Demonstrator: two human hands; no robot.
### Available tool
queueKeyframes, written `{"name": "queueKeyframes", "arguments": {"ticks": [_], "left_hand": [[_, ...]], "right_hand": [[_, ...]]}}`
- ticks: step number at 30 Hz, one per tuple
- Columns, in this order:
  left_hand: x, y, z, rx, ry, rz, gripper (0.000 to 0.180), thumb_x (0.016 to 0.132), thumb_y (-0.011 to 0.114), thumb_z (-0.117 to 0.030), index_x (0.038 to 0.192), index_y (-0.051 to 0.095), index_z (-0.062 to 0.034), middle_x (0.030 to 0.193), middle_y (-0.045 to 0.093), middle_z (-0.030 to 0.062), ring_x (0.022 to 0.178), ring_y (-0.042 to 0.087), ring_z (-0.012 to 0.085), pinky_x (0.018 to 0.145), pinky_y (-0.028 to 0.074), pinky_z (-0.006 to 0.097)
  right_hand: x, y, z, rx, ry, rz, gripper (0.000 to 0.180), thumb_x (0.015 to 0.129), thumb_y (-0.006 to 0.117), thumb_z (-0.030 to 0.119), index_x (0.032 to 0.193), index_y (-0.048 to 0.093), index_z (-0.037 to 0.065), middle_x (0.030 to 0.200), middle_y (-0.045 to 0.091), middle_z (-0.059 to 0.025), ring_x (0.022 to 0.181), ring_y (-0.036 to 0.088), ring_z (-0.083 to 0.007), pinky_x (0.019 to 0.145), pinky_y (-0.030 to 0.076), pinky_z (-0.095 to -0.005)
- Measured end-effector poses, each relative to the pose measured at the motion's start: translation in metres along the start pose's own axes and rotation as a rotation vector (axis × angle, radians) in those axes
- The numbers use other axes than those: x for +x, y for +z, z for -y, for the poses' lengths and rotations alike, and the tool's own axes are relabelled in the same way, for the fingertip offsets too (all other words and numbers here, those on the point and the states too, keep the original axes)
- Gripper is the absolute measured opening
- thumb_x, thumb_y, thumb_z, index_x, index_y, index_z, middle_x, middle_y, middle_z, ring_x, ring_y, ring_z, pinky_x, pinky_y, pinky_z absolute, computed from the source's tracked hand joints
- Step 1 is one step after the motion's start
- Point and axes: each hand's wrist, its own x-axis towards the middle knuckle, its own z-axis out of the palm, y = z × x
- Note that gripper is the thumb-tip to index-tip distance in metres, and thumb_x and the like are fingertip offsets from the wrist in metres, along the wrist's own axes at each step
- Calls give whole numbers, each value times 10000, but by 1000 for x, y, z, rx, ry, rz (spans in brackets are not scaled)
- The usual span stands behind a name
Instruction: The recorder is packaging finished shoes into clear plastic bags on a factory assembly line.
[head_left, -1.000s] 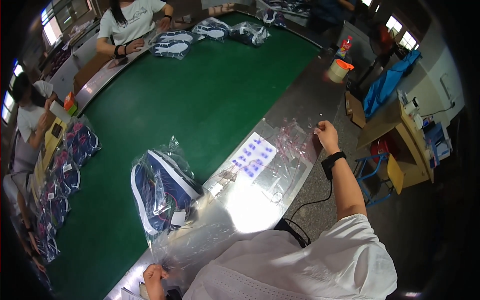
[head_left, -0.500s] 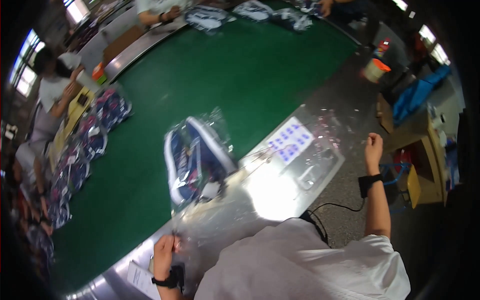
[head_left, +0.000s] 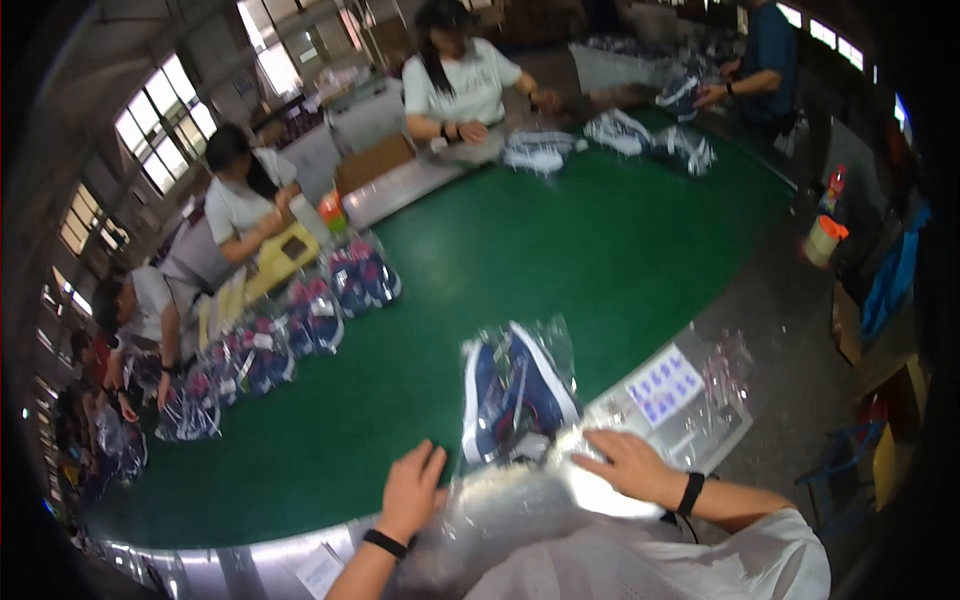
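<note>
Right hand point(head_left: 628, 467) near shoes point(head_left: 532, 392), long axes forward

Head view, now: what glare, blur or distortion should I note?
Head view: harsh glare whitens the silvery metal counter by the bare right hand; in the head view, the white rectangular sheet with purple marks looks smeared; the head view also shows fisheye bending, a dark rim and washed-out rectangular windows at upper left.
</note>
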Motion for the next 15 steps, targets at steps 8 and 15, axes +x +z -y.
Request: {"name": "queueKeyframes", "arguments": {"ticks": [8,15], "left_hand": [[-4,11,-12,-55,301,126,695,667,673,-257,1284,406,-81,1342,292,250,1266,268,404,1035,208,575],[10,8,-7,21,505,199,672,741,645,-346,1325,394,-128,1368,318,196,1268,289,363,1034,199,574]], "right_hand": [[1,-24,16,-38,-183,-27,372,825,556,257,1191,532,195,1202,505,-117,1070,514,-270,785,457,-364],[0,-11,-7,-83,-152,19,324,848,558,322,1145,578,193,1254,512,-22,1140,480,-192,844,422,-319]]}}
